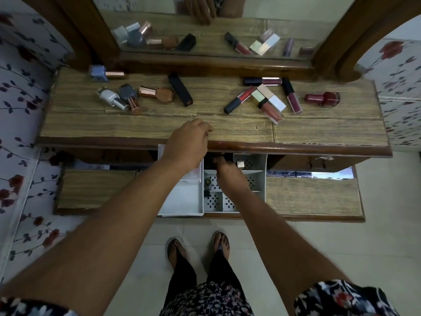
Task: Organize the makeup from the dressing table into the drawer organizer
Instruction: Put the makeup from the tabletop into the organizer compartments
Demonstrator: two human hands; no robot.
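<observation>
Your right hand (pixel 224 172) reaches into the far part of the drawer organizer (pixel 262 160); its fingers point into the dark under the dressing table (pixel 319 131), so you cannot tell whether they pinch anything. Your left hand (pixel 189 137) rests, fingers curled, on the near table edge. Risk: an item dropped blind may land in the wrong compartment. The remaining makeup, including the black lipstick (pixel 180 89), lies on the far tabletop.

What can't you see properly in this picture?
- Right hand, head view: its fingertips reach into the dark back of the white plastic drawer organizer; whether it holds anything cannot be told.
- Left hand: its fingers curl out of sight at the wooden dressing table's edge.
- Small dark item in the organizer: too small to identify.
- Organizer's back: hidden under the tabletop.
</observation>
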